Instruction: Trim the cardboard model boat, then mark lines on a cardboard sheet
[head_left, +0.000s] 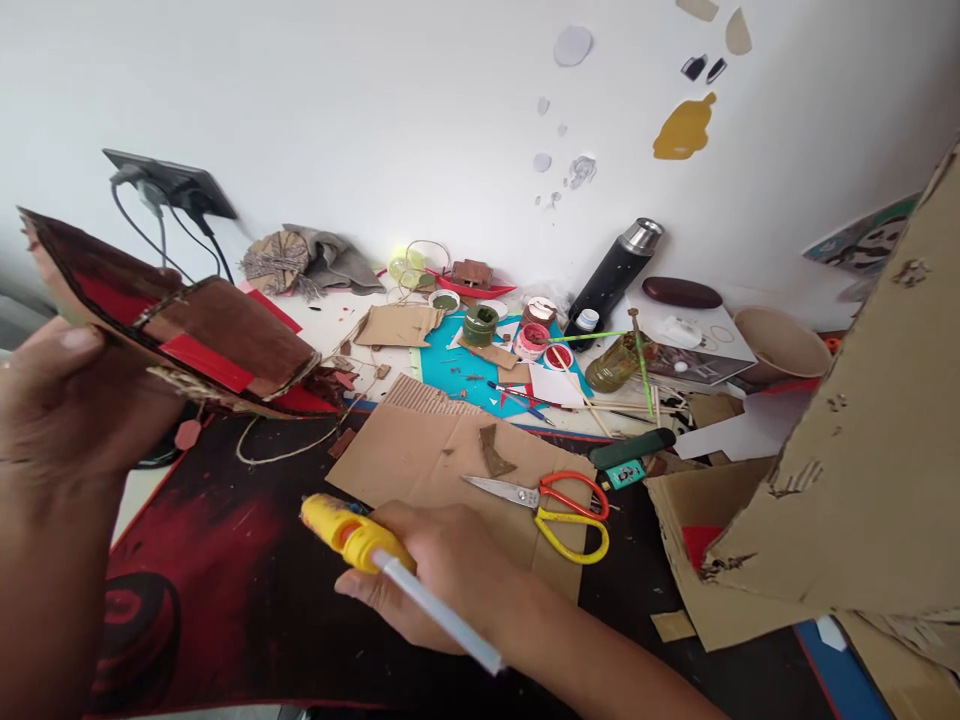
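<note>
Left hand (67,400) up at the left edge, clamped on a brown-and-red cardboard piece (195,335), thumb on top, fingers wrapped underneath, lifted clear of the table. Right hand (450,570) lower down near the middle, fist closed round a yellow glue gun (352,530), nozzle aimed left toward the cardboard piece, white glue stick (442,615) poking out the back over the wrist.

Looks like a gluing step: piece held up, gun at the ready but well apart from it, no glue visible at the tip. Next move probably calls for closing that gap and getting the nozzle onto a seam or edge of the piece, steady hold on the left side (flimsy layered card, likely to flex).

Rough count of stuff on the table:
- one pair of scissors (559,505), red and yellow handles, lying on a flat cardboard sheet (435,450)
- one black flask (611,275) leaning at the wall
- about four small paint pots (480,322) around the blue sheet, hard to be sure
- one paper cup (780,345) at right
- one big cardboard slab (870,450) looming in from the right
- one wall socket (169,185) with two plugs in
- one black-and-red mat (225,560) under it all
</note>
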